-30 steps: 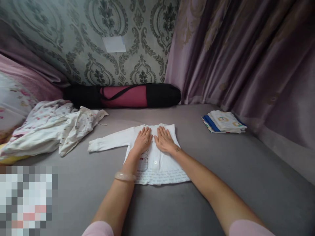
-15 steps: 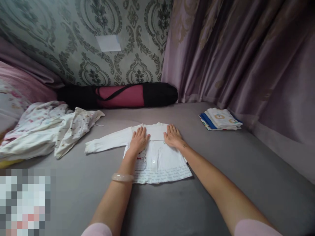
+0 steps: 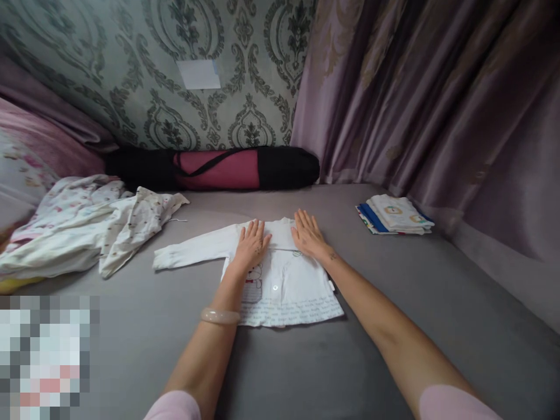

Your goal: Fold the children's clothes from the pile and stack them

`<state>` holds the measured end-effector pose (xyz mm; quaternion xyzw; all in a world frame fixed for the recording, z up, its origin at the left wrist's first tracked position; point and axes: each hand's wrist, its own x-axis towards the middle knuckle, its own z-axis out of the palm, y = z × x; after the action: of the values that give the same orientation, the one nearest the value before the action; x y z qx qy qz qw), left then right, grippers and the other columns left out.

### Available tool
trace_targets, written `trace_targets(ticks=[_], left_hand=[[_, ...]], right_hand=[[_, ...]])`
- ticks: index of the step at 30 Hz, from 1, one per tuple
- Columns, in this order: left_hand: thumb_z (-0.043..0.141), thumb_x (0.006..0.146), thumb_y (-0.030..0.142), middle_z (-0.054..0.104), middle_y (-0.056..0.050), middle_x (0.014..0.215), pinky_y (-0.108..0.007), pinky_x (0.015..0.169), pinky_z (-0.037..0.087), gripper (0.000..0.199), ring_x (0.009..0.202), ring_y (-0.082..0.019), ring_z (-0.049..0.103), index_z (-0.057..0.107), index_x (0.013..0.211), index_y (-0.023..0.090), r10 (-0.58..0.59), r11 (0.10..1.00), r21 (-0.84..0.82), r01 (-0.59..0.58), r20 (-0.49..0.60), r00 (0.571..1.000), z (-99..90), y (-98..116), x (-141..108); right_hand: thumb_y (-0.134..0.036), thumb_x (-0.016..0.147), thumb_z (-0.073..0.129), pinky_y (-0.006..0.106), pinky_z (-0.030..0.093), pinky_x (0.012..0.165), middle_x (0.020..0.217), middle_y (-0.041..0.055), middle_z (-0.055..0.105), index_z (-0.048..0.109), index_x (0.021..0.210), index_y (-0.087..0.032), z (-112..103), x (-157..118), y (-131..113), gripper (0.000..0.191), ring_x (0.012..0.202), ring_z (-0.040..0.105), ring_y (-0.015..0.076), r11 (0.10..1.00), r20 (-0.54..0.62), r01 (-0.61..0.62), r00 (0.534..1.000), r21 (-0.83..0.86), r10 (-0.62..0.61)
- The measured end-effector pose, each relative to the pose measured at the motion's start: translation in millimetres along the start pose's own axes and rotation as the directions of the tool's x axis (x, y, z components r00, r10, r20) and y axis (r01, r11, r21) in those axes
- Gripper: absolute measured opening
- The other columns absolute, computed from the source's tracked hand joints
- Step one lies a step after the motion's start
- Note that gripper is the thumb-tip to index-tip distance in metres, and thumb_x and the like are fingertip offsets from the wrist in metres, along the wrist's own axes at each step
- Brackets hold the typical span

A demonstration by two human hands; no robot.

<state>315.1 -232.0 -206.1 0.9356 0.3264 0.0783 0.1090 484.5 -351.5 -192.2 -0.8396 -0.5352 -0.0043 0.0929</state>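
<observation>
A small white button-front shirt (image 3: 301, 280) lies spread on the grey bed sheet (image 3: 289, 373), its hem printed with rows of lettering. One sleeve (image 3: 192, 248) stretches out to the left; the other is folded across the upper chest. My left hand (image 3: 252, 246) rests flat on the upper left of the shirt, fingers extended, partly covering a printed figure. At the upper right shoulder, my right hand (image 3: 310, 234) lies flat with its fingers stretched away from me. Neither hand grips the cloth.
A folded stack of clothes (image 3: 394, 214) sits to the right. Loose, crumpled garments (image 3: 100, 224) lie at the left. Along the wall rests a long black and dark pink bag (image 3: 216, 169). Purple curtains (image 3: 371, 87) hang at the right. The lower left corner is pixelated.
My right hand has slid slightly away from me toward the shirt's top edge. My left hand stays flat on the cloth, slightly shifted. The whole view has moved a little.
</observation>
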Motion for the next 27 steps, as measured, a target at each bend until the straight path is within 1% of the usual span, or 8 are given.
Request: trace_targets(ticks=[5, 9, 13, 16, 20, 22, 24, 27], left_hand=[[0.027, 0.098, 0.046, 0.018, -0.017, 0.157, -0.049, 0.116, 0.015, 0.063, 0.145, -0.03, 0.014, 0.027, 0.148, 0.007, 0.007, 1.0, 0.013, -0.008, 0.082, 0.997, 9.1, -3.7, -2.6], [0.027, 0.098, 0.045, 0.019, -0.019, 0.156, -0.05, 0.115, 0.016, 0.061, 0.145, -0.031, 0.015, 0.028, 0.146, 0.008, 0.012, 0.999, -0.046, -0.008, 0.099, 0.995, 4.0, -4.6, -0.2], [0.034, 0.096, 0.039, 0.027, -0.021, 0.153, -0.047, 0.112, 0.025, 0.058, 0.143, -0.03, 0.024, 0.032, 0.144, 0.007, 0.015, 0.99, -0.143, 0.0, 0.1, 0.995, -18.4, -11.7, 5.4], [0.039, 0.092, 0.035, 0.04, -0.019, 0.147, -0.038, 0.111, 0.03, 0.054, 0.136, -0.027, 0.038, 0.04, 0.139, 0.008, 0.024, 0.974, -0.224, -0.03, -0.029, 0.999, -43.3, -28.4, 2.6], [0.044, 0.088, 0.039, 0.05, -0.016, 0.14, -0.034, 0.106, 0.036, 0.053, 0.127, -0.026, 0.049, 0.048, 0.134, 0.012, -0.195, 0.939, -0.303, 0.16, -0.087, 0.977, -71.3, -66.4, -13.0], [0.046, 0.086, 0.038, 0.054, -0.017, 0.136, -0.036, 0.105, 0.037, 0.052, 0.126, -0.028, 0.05, 0.051, 0.131, 0.011, -0.341, 0.903, -0.303, 0.306, -0.071, 0.937, -79.0, -90.6, -22.9], [0.048, 0.084, 0.035, 0.058, -0.018, 0.13, -0.04, 0.104, 0.038, 0.048, 0.124, -0.031, 0.051, 0.055, 0.125, 0.011, -0.495, 0.841, -0.292, 0.456, -0.072, 0.866, -82.3, -115.8, -33.3], [0.05, 0.081, 0.034, 0.061, -0.023, 0.122, -0.047, 0.098, 0.042, 0.043, 0.12, -0.037, 0.053, 0.059, 0.115, 0.01, -0.721, 0.682, -0.274, 0.678, -0.098, 0.686, -81.1, -150.0, -49.6]], right_hand=[[-0.039, 0.096, 0.016, 0.04, 0.009, 0.117, 0.156, 0.0166, 0.02, 0.024, 0.148, 0.001, 20.5, -3.1, 0.9, 0.067, 0.145, 0.012, 0.0248, 1.0, 0.109, 0.019, 0.994, 0.001, -0.019], [-0.039, 0.096, 0.017, 0.04, 0.008, 0.118, 0.157, 0.0161, 0.018, 0.022, 0.149, 0.001, 17.1, -1.4, 4.0, 0.067, 0.145, 0.012, 0.0254, 1.0, 0.143, 0.015, 0.99, 0.006, -0.015], [-0.04, 0.097, 0.017, 0.044, 0.006, 0.117, 0.157, 0.0162, 0.017, 0.023, 0.15, -0.004, 0.3, 4.7, -7.2, 0.065, 0.146, 0.01, 0.0261, 0.999, 0.159, -0.003, 0.987, 0.033, -0.002], [-0.04, 0.097, 0.017, 0.045, 0.003, 0.117, 0.159, 0.0132, 0.014, 0.023, 0.151, -0.012, -7.5, 9.6, -31.2, 0.061, 0.146, 0.007, 0.0245, 0.993, 0.085, 0.09, 0.992, 0.071, -0.096], [-0.043, 0.098, 0.017, 0.047, 0.004, 0.116, 0.159, 0.01, 0.014, 0.021, 0.152, -0.02, 0.9, 10.9, -66.3, 0.058, 0.146, 0.006, 0.0242, 0.973, 0.156, 0.184, 0.966, 0.136, -0.205], [-0.042, 0.098, 0.017, 0.048, 0.004, 0.115, 0.159, 0.0091, 0.014, 0.022, 0.152, -0.023, 9.3, 9.4, -75.9, 0.057, 0.146, 0.006, 0.0249, 0.974, 0.196, 0.18, 0.959, 0.134, -0.204], [-0.042, 0.099, 0.017, 0.05, 0.003, 0.115, 0.159, 0.0088, 0.015, 0.023, 0.152, -0.023, 15.6, 8.3, -78.9, 0.057, 0.146, 0.007, 0.0259, 0.977, 0.222, 0.172, 0.955, 0.122, -0.196], [-0.042, 0.098, 0.017, 0.05, 0.003, 0.115, 0.159, 0.0087, 0.014, 0.021, 0.152, -0.024, 16.5, 9.5, -76.6, 0.057, 0.146, 0.006, 0.0265, 0.978, 0.254, 0.175, 0.947, 0.112, -0.198]])
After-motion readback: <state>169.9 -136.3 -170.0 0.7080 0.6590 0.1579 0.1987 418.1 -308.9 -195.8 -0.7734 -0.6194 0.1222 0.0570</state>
